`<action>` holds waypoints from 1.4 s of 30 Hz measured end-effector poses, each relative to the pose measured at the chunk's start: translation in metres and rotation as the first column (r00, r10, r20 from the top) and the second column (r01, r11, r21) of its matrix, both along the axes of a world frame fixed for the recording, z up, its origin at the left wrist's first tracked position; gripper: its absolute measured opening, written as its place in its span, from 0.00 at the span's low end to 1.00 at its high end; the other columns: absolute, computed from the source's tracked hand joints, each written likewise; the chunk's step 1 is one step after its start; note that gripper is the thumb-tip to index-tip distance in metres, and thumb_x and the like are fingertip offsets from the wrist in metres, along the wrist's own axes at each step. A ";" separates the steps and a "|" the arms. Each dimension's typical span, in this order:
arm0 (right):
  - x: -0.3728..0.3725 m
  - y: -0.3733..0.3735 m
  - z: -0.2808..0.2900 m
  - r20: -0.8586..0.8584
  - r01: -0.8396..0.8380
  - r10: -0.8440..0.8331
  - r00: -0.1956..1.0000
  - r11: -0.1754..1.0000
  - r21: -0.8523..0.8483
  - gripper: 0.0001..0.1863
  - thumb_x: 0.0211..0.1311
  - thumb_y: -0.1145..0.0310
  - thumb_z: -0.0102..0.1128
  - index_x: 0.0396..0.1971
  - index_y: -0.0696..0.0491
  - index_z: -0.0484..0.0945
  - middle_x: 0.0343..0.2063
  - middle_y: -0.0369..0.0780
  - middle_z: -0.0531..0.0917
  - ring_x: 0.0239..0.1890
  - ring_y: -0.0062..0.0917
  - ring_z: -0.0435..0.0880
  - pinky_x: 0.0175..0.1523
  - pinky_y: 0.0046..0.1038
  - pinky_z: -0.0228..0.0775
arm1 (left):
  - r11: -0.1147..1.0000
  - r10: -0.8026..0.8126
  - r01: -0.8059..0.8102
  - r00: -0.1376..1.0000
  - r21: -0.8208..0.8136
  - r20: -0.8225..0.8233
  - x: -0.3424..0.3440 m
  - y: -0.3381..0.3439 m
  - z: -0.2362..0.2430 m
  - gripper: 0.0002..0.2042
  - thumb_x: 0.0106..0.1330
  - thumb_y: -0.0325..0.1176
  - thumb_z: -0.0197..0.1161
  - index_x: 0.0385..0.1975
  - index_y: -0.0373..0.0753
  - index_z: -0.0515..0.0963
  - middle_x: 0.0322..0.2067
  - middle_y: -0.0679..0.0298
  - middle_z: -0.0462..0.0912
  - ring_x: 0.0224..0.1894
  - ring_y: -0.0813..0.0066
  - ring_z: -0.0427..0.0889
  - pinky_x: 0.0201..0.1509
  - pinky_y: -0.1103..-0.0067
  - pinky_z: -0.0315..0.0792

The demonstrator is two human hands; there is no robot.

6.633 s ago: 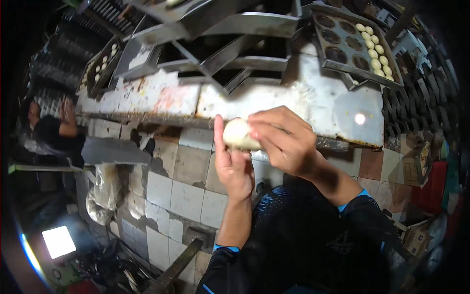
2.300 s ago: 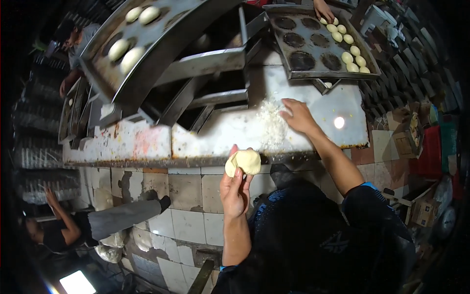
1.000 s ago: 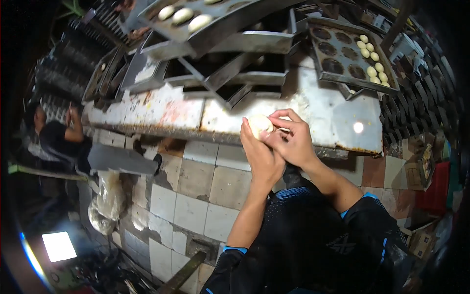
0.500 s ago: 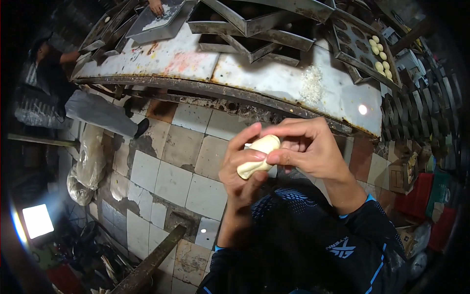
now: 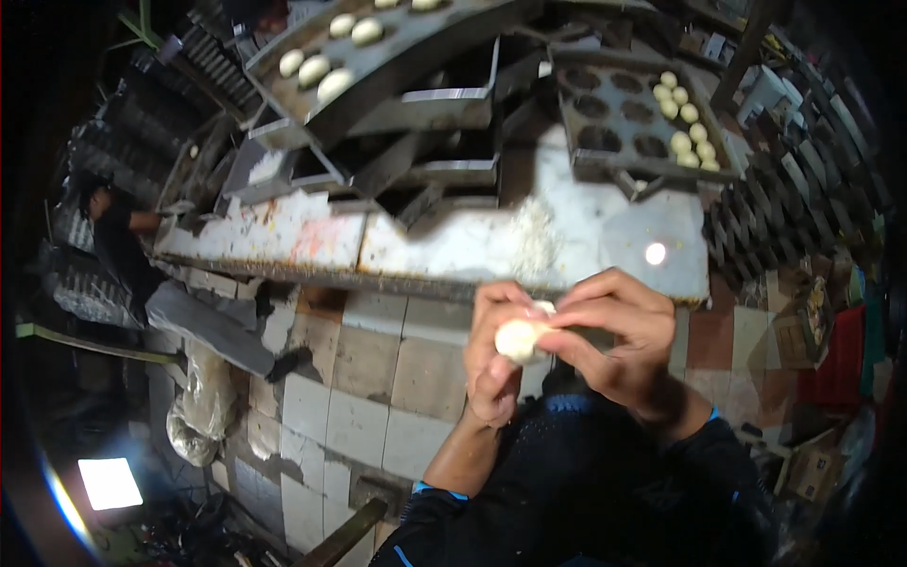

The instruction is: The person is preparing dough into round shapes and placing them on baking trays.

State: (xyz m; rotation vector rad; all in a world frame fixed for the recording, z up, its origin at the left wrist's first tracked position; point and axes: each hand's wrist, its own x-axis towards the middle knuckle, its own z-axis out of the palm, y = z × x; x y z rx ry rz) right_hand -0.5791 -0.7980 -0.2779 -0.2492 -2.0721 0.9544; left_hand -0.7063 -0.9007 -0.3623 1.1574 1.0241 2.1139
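Observation:
A pale piece of dough (image 5: 516, 341) is held in front of me at the table's near edge, its rounded end facing me. My left hand (image 5: 487, 364) is closed around its left side, thumb below. From the right, the thumb and fingertips of my right hand (image 5: 619, 331) pinch its edge. A small pale bit, seemingly of the same dough, shows between the fingers above. What lies inside the fold of the dough is hidden by my fingers.
On the white tabletop (image 5: 416, 244) lies a patch of white crumbs (image 5: 535, 241). A round-hollowed tray (image 5: 607, 168) holds several dough balls at right. Dark metal trays are stacked crosswise at the back, the top tray (image 5: 283, 93) carrying dough balls. A co-worker (image 5: 118, 222) stands far left.
My view has tilted up, bringing the top tray's dough balls into sight. Both hands have turned the dough so that its rounded end now faces me.

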 end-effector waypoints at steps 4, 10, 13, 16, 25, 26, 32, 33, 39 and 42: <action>0.039 0.040 -0.013 -0.076 -0.087 0.057 0.995 0.874 -0.479 0.13 0.49 0.81 0.73 0.37 0.61 0.85 0.33 0.45 0.84 0.28 0.19 0.82 0.41 0.22 0.79 | 0.995 -0.015 0.037 0.974 0.090 -0.226 0.024 0.062 0.021 0.22 0.73 0.50 0.50 0.35 0.36 0.82 0.44 0.54 0.66 0.46 0.63 0.74 0.55 0.67 0.73; 0.041 0.075 -0.010 -0.256 0.141 -0.112 0.960 0.985 0.099 0.17 0.47 0.82 0.66 0.41 0.61 0.82 0.39 0.51 0.84 0.44 0.39 0.87 0.49 0.34 0.82 | 0.946 0.320 -0.300 0.922 0.120 -0.217 0.047 0.122 0.038 0.35 0.57 0.40 0.75 0.61 0.36 0.64 0.45 0.54 0.67 0.45 0.69 0.71 0.49 0.75 0.75; 0.025 0.104 -0.027 -0.434 -0.003 0.028 0.901 0.998 0.058 0.15 0.48 0.79 0.66 0.40 0.62 0.81 0.37 0.50 0.84 0.40 0.37 0.88 0.44 0.31 0.83 | 0.982 0.136 -0.123 0.987 0.145 -0.083 0.042 0.141 0.055 0.47 0.48 0.48 0.81 0.64 0.37 0.59 0.51 0.58 0.64 0.46 0.73 0.69 0.49 0.71 0.79; 0.000 0.114 -0.025 -0.327 -0.113 0.080 0.942 0.990 -0.085 0.10 0.50 0.79 0.66 0.34 0.63 0.81 0.33 0.49 0.84 0.34 0.34 0.87 0.37 0.29 0.81 | 0.985 0.062 0.016 0.894 0.170 -0.443 -0.009 0.164 0.063 0.31 0.44 0.48 0.83 0.43 0.36 0.78 0.41 0.58 0.77 0.42 0.69 0.75 0.44 0.71 0.72; -0.099 0.128 0.017 0.070 -0.156 0.139 0.988 0.901 0.404 0.23 0.57 0.72 0.64 0.54 0.60 0.76 0.54 0.50 0.77 0.52 0.42 0.80 0.56 0.40 0.75 | 0.995 0.086 -0.097 0.877 0.001 -0.473 -0.133 0.155 0.048 0.13 0.60 0.25 0.65 0.15 0.37 0.68 0.18 0.65 0.70 0.19 0.74 0.68 0.22 0.75 0.62; -0.120 0.125 0.022 0.153 -0.227 0.171 0.973 0.814 0.534 0.27 0.57 0.78 0.60 0.59 0.59 0.72 0.58 0.52 0.72 0.54 0.48 0.78 0.54 0.44 0.77 | 0.994 0.019 -0.060 0.910 -0.087 -0.414 -0.145 0.159 0.050 0.12 0.59 0.32 0.68 0.17 0.39 0.73 0.18 0.66 0.71 0.19 0.72 0.70 0.22 0.75 0.62; -0.208 0.139 0.080 0.130 -0.407 0.387 0.913 0.845 0.347 0.21 0.57 0.70 0.69 0.48 0.63 0.77 0.46 0.53 0.80 0.46 0.45 0.81 0.51 0.41 0.78 | 0.976 -0.172 0.145 0.971 -0.162 -0.165 -0.202 0.143 0.071 0.21 0.50 0.33 0.78 0.41 0.31 0.79 0.34 0.57 0.83 0.33 0.67 0.83 0.39 0.77 0.75; -0.222 0.142 0.089 0.029 -0.436 0.436 0.900 0.899 0.043 0.18 0.61 0.69 0.67 0.47 0.63 0.78 0.44 0.52 0.81 0.45 0.43 0.81 0.49 0.38 0.78 | 0.994 -0.089 0.058 0.925 -0.093 -0.370 -0.215 0.135 0.088 0.28 0.50 0.35 0.79 0.49 0.30 0.77 0.36 0.57 0.82 0.34 0.67 0.82 0.40 0.77 0.75; -0.308 0.243 0.118 0.504 -0.272 -0.030 0.863 0.813 0.515 0.26 0.70 0.56 0.55 0.49 0.68 0.73 0.43 0.53 0.81 0.46 0.46 0.82 0.53 0.39 0.73 | 0.956 -0.288 0.222 0.836 -0.192 -0.467 -0.249 0.123 0.101 0.41 0.46 0.35 0.82 0.65 0.43 0.70 0.33 0.65 0.74 0.34 0.74 0.75 0.41 0.78 0.74; -0.312 0.240 0.118 0.894 -0.480 -0.016 0.447 0.839 0.255 0.43 0.73 0.42 0.41 0.71 0.63 0.50 0.71 0.56 0.55 0.72 0.48 0.56 0.75 0.41 0.50 | 0.974 -0.222 0.152 0.800 -0.170 -0.557 -0.252 0.119 0.094 0.32 0.47 0.35 0.81 0.55 0.43 0.78 0.36 0.64 0.76 0.39 0.68 0.78 0.46 0.74 0.75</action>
